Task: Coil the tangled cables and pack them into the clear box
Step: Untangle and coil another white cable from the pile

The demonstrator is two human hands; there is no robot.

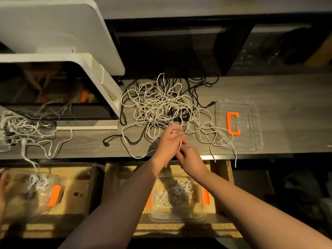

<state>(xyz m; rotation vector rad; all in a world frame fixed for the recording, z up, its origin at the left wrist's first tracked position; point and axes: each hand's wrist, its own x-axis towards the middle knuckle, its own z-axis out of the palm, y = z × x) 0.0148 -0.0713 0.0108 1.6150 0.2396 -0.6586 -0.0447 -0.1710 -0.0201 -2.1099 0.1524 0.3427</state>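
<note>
Nearest, our clear box [179, 215] sits open below the desk's front edge, already holding coiled cables [173, 194], ready to receive more; above it, at that edge, our left hand [168, 144] and right hand [191, 159] pinch one white cable [180, 145] to coil it; farther back, mid-desk, sprawls the tangle [161, 106], with the lid [239, 123] toward the right edge

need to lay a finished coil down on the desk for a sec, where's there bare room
Bare desk lies right of the clear lid with the orange handle, and behind that lid. A narrower strip lies along the front edge between the black plug and the left-side cable heap. The middle is crowded: the tangled cables sprawl from the white machine onto the lid.
</note>
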